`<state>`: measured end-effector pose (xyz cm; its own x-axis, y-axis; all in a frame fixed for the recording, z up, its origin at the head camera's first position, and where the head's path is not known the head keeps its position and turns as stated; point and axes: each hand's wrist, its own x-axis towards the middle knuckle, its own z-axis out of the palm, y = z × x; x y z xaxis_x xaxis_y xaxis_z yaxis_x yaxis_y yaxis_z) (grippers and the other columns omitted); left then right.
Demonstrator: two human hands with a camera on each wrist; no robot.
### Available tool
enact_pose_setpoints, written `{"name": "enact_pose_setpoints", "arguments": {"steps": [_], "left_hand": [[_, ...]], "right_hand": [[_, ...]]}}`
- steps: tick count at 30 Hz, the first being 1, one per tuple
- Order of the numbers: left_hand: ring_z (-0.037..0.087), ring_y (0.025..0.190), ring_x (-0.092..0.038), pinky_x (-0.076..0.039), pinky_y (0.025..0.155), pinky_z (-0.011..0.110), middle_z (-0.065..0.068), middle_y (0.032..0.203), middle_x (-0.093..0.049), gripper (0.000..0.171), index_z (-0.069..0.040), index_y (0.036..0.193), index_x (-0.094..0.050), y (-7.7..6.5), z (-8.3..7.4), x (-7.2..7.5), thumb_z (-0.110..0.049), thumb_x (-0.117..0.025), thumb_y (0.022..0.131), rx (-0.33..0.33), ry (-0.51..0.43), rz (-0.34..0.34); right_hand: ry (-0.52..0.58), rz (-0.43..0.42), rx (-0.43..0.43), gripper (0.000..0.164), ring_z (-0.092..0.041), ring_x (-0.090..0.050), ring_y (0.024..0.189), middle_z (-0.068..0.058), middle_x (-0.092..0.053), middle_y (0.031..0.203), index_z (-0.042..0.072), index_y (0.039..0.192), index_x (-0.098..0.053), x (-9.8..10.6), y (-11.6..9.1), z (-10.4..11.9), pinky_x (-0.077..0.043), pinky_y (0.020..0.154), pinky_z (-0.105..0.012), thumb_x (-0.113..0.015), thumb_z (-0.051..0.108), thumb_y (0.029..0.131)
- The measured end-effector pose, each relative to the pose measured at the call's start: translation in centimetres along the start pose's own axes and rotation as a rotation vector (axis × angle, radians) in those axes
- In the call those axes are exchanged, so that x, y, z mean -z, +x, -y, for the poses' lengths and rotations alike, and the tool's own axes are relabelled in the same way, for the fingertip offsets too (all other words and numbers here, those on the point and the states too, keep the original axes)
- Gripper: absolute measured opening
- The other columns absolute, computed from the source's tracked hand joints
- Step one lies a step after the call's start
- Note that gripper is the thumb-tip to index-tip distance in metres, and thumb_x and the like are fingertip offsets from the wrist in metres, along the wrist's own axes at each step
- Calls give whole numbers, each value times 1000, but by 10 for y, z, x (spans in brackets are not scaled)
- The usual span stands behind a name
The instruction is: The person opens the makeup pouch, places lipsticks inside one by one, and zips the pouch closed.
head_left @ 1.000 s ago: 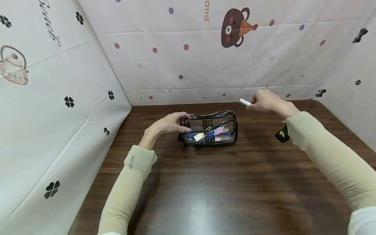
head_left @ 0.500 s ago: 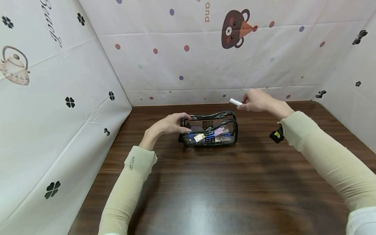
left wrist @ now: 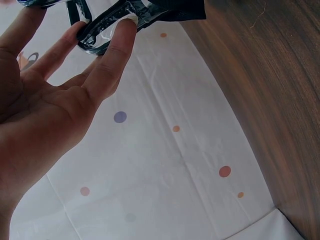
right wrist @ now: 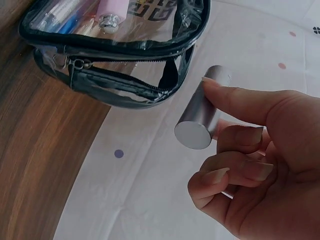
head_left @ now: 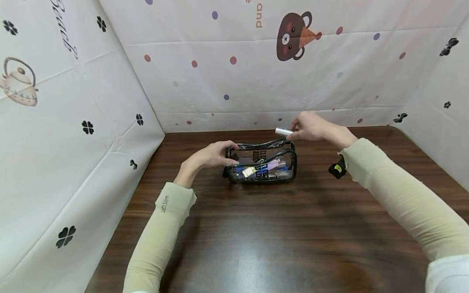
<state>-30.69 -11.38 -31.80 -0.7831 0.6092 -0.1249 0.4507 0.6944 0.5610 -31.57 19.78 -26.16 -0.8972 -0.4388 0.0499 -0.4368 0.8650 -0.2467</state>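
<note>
A clear makeup pouch [head_left: 294,163] with black trim and black lettering stands unzipped on the brown table. My left hand [head_left: 213,154] holds its left end, thumb on the front rim and fingers at the back rim. In the left wrist view its long fingers [left wrist: 111,65] touch the black edge. Between thumb and fingers my right hand [head_left: 311,126] pinches a silver cylindrical tube [right wrist: 200,112], level just above the pouch's back right rim. Inside the pouch lie a pink-capped item [right wrist: 112,11], a blue item and other slim tubes. A yellowish tag [head_left: 249,171] shows at its front.
The dark wooden table [head_left: 238,233] stretches in front of the pouch. White printed cloth [head_left: 200,87] walls it in at the back, left and right. A black strap [head_left: 337,168] hangs from my right wrist.
My right hand has moved left with the silver tube, from right of the pouch to over its back right corner. My left hand has kept its place at the pouch.
</note>
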Motion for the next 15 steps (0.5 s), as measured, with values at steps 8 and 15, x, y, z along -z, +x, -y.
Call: {"name": "enact_pose_setpoints", "arguments": {"steps": [8, 15], "left_hand": [[23, 78, -49, -40, 69, 32, 10, 133, -42, 53, -17, 131, -43, 0, -1, 1, -33, -62, 84, 3, 8, -5], [22, 77, -49, -41, 68, 32, 5, 128, -44, 53, -17, 131, -43, -1, -1, 0, -33, -62, 84, 7, -4, -8]], "right_hand": [[-14, 6, 57, 26, -14, -43, 49, -4, -55, 58, 4, 92, -68, -4, 3, 7, -40, 77, -42, -71, 24, 76], [-23, 21, 82, 23, -15, -45, 55, -2, -57, 63, 7, 89, -69, -10, 5, 12, -37, 57, -29, -72, 26, 76]]}}
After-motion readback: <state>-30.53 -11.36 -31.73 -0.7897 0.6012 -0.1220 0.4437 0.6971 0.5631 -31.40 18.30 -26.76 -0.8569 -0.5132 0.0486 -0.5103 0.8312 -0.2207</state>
